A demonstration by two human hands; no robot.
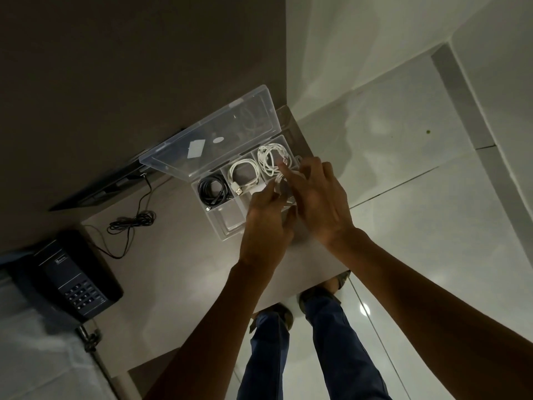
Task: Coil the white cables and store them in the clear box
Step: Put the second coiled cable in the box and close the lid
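Observation:
A clear box [227, 229] with compartments stands on the table, its lid [207, 137] tilted open at the back. A coiled white cable [242, 176] lies in the middle compartment and another white coil [269, 157] in the far right one. A black cable [212, 187] fills the left compartment. Both hands are over the box's right part. My left hand [265, 226] and my right hand [320, 203] pinch a third white cable [278, 183] between them; most of it is hidden by the fingers. My right forefinger reaches over the far right coil.
A dark telephone [66, 281] sits at the table's left. A thin black wire [131, 222] lies bunched behind it, near a dark flat device [101, 186] against the wall. The table's right edge [305, 134] runs close to the box, with tiled floor and my legs below.

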